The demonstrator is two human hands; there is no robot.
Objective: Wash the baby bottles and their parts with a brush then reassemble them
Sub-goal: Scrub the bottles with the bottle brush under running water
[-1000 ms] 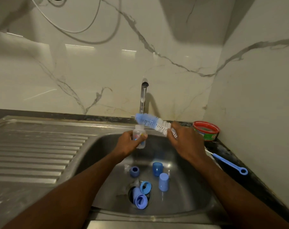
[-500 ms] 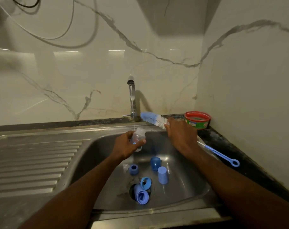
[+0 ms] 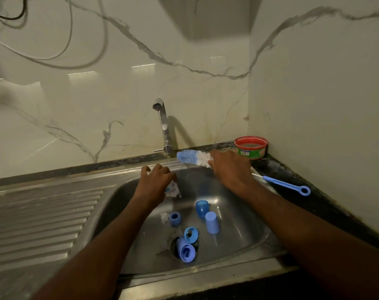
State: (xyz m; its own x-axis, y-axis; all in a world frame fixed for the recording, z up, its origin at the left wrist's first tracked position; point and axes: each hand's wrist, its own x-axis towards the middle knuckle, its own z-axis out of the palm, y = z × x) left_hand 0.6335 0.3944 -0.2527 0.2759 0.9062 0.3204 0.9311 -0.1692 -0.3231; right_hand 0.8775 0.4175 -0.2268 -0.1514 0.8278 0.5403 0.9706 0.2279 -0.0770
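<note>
My left hand (image 3: 156, 182) grips a small clear baby bottle (image 3: 172, 189) over the sink basin (image 3: 244, 213), tipped mouth-down under a thin stream of water from the tap (image 3: 162, 124). My right hand (image 3: 229, 167) holds the blue-and-white bottle brush (image 3: 194, 158) by its handle at the sink's back rim, bristles pointing left and apart from the bottle. Loose blue parts lie on the basin floor: two caps (image 3: 212, 221), a ring (image 3: 191, 234), a collar (image 3: 175, 218) and a larger cap (image 3: 186, 252) over the drain.
A small blue brush with a loop handle (image 3: 286, 185) lies on the dark counter at the right. A red-rimmed soap tub (image 3: 251, 147) stands in the back right corner. The ribbed steel draining board (image 3: 43, 219) stretches to the left. Marble walls close the back and right.
My left hand turned the bottle from upright to mouth-down and lowered it into the basin. My right hand drew the brush away to the right, toward the sink's back rim.
</note>
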